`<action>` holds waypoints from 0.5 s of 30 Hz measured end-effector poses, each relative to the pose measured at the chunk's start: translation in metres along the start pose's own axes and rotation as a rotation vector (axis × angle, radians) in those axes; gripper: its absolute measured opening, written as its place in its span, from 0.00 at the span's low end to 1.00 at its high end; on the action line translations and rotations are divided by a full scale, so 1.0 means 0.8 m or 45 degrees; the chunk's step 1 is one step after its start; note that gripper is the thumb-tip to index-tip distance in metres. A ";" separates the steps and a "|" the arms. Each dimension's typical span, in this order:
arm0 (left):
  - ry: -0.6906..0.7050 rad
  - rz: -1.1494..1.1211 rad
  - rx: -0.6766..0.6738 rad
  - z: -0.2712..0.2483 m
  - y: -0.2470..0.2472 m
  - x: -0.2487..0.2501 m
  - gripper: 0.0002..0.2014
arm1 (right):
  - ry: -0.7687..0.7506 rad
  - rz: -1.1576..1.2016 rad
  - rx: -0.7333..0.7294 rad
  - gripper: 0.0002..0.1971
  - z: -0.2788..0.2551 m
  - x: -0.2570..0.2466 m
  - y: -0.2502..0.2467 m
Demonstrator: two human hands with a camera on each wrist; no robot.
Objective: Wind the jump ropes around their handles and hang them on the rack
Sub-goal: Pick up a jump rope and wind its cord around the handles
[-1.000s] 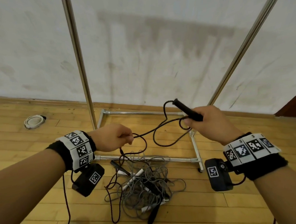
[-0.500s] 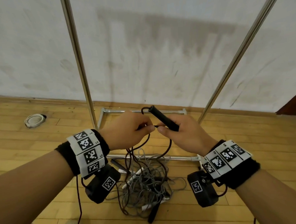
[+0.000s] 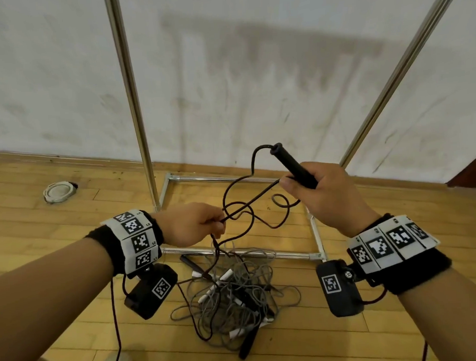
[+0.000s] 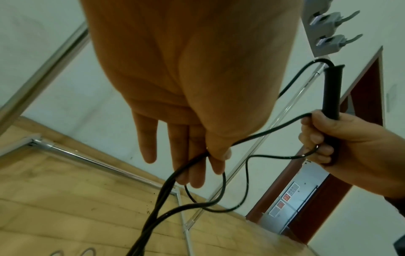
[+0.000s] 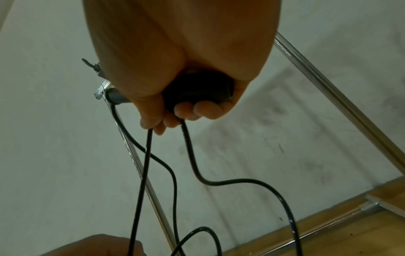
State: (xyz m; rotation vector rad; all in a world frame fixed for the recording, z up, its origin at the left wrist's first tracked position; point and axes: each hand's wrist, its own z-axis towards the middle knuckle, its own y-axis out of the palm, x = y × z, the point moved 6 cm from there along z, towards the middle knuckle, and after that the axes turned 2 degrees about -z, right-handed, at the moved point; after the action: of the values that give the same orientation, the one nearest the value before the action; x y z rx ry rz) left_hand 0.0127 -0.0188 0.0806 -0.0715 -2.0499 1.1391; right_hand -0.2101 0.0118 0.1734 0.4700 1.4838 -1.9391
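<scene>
From the head view, the black handle [image 3: 294,166] was gripped by the right hand [image 3: 326,195], its long axis slanting up and away; the rope [image 3: 249,204] was pinched by the left hand [image 3: 192,224], low and to its left.

In the left wrist view, thumb and forefinger pinched the rope, the other fingers [image 4: 149,138] straight.

In the right wrist view, the fingers [image 5: 197,110] were curled round the handle, rope hanging below.

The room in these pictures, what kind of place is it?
Probably a gym or sports storeroom: a wooden plank floor, a bare metal rack by a scuffed white wall, and tangled jump ropes.
</scene>
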 end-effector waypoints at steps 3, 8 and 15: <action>-0.005 -0.003 0.014 0.001 -0.004 -0.001 0.11 | 0.002 -0.066 0.057 0.12 -0.002 0.003 -0.008; -0.043 0.049 0.191 0.004 -0.019 -0.002 0.14 | 0.041 -0.162 0.177 0.10 -0.001 0.014 -0.023; 0.071 0.106 0.301 -0.001 -0.025 0.019 0.13 | 0.092 -0.283 0.109 0.10 -0.006 0.025 -0.014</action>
State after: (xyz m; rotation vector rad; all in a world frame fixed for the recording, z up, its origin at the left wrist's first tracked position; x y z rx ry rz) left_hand 0.0089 -0.0241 0.1046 -0.0712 -1.8655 1.4073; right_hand -0.2331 0.0126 0.1675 0.4323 1.5589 -2.1861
